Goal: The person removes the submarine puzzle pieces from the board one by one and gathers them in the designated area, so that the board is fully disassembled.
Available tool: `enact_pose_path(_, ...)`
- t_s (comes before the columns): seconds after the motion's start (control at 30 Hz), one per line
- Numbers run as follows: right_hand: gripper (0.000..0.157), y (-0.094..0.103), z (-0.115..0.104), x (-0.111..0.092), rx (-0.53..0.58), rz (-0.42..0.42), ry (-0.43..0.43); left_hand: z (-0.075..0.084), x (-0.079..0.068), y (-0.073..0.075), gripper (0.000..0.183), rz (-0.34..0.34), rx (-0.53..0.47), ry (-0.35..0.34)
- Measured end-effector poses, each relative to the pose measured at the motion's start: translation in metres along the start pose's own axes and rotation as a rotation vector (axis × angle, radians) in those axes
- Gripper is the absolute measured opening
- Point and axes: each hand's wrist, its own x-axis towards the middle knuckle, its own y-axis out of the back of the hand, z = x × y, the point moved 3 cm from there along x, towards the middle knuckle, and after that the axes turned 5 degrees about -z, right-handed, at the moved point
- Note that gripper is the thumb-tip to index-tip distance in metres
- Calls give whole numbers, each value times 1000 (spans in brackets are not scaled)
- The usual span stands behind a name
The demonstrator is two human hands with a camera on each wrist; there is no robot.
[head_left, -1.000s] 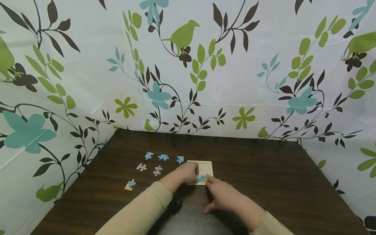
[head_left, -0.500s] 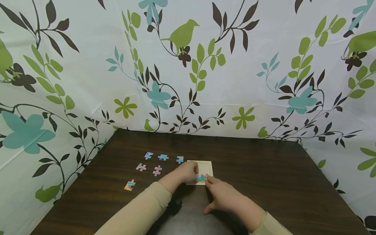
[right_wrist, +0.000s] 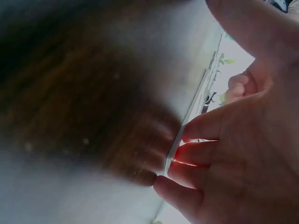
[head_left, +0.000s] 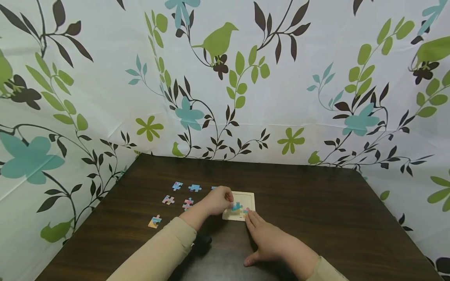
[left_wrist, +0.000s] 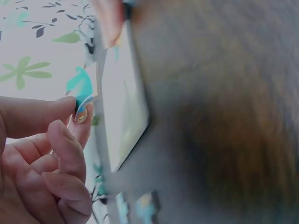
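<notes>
My left hand [head_left: 218, 201] pinches a blue jigsaw piece [left_wrist: 81, 88] between thumb and fingertips. In the left wrist view that piece is tilted and raised off the pale wooden puzzle tray [left_wrist: 124, 112]. My right hand [head_left: 268, 238] lies at the tray's near right corner, its fingers extended and thumb spread away. Right by those fingertips, another jigsaw piece [head_left: 245, 213] sits in the tray, partly covered by them. From the right wrist camera, the fingertips [right_wrist: 180, 186] meet the tray's edge.
Left of the tray, several loose jigsaw pieces [head_left: 188, 203] lie spread on the dark wooden table [head_left: 309, 203]. One piece [head_left: 214, 187] is partly hidden behind the left hand. A patterned cloth [head_left: 225, 117] hangs beyond the table's far edge.
My left hand has lifted up and to the left, raising the blue jigsaw piece from the near side of the tray. The right hand stays by the corner, its fingers a little straighter.
</notes>
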Motion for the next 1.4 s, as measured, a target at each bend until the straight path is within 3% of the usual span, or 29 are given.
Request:
enact_pose_path(0.17,127,1,1,-2,10,-1,6,-3,-11,21,10,-2,-40,16)
enact_pose_path(0.3,129,0,1,-2,15,-13,2,-9,-30,45,10,1,-44,33)
enact_pose_path(0.47,138,-1,0,-2,-11,0,-5,-26,-58,74,12,-14,-17,74)
enact_pose_path(0.6,142,-2,0,-3,-7,-16,-20,-43,-79,88,12,-53,25,144)
enact_pose_path(0.9,143,-3,-2,-1,26,-57,-47,-67,-105,88,15,-166,52,278)
enact_pose_path(1.1,144,-2,-3,0,16,-59,-69,-73,-108,87,16,-158,97,319)
enact_pose_path(1.4,143,-2,-5,2,10,-68,-74,-75,-108,81,18,-145,124,318)
